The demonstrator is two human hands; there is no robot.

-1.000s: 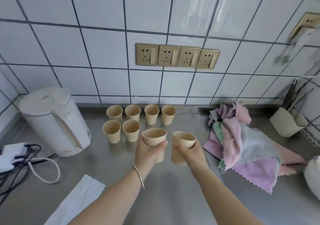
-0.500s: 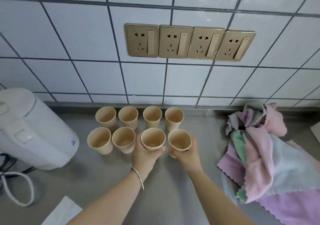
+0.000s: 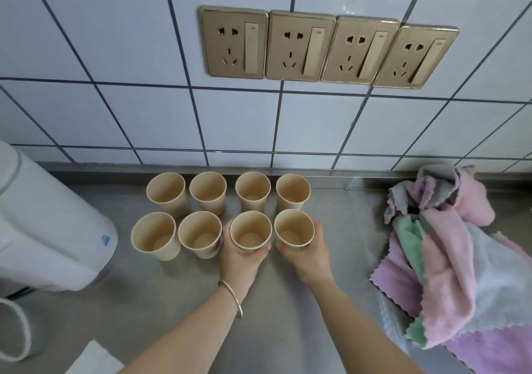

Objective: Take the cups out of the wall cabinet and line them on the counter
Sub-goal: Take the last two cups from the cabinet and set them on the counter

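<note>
**Two cups in hand at the front row**

Head view: eight beige cups stand upright on the steel tabletop (image 3: pixel 178 301), close to the tiled wall, in two rows of four. The back row (image 3: pixel 229 192) sits just before the wall's base strip. In the front row, the two cups on the left (image 3: pixel 175 235) stand free, side by side.

The left hand (image 3: pixel 240 261) is wrapped around the third front cup (image 3: pixel 251 231), its fingers (image 3: pixel 226 238) curled round the cup's left side and the thumb pressed against the near right side. A thin metal bangle (image 3: pixel 231 297) circles that wrist. The right hand (image 3: pixel 309 254) holds the fourth front cup (image 3: pixel 294 228), its fingers closed around the far right side and the thumb across the near wall. The two held cups sit just beside each other, rims nearly touching, and in line with the two free cups. Whether their bases rest on the tabletop cannot be told, as the hands hide them.

A white electric kettle (image 3: pixel 49 230) stands at the left, near the cups but apart. A heap of pink, grey, green and purple cloths (image 3: pixel 449 258) lies at the right. Four gold wall sockets (image 3: pixel 325 48) are set in the tiles above the cups.
</note>
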